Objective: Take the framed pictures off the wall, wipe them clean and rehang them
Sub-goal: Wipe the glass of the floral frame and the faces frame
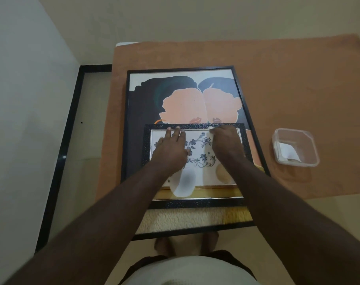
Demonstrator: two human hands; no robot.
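A clear plastic tub (296,148) holding white wipes is sitting near the right edge of the orange towel (288,83). The left hand (171,150) is pressing flat, fingers straight, on the small framed picture (193,161), which is lying atop the large framed picture (185,99), while the right hand (226,144) is pinching a white wipe (211,128) against its far edge.

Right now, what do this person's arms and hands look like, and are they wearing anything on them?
Both arms are bare right up to the edge of the picture: no sleeves show. The left hand and the right hand wear no gloves, and no watch, bracelet or ring shows on them. Each forearm looks long and broad because of the wide lens.
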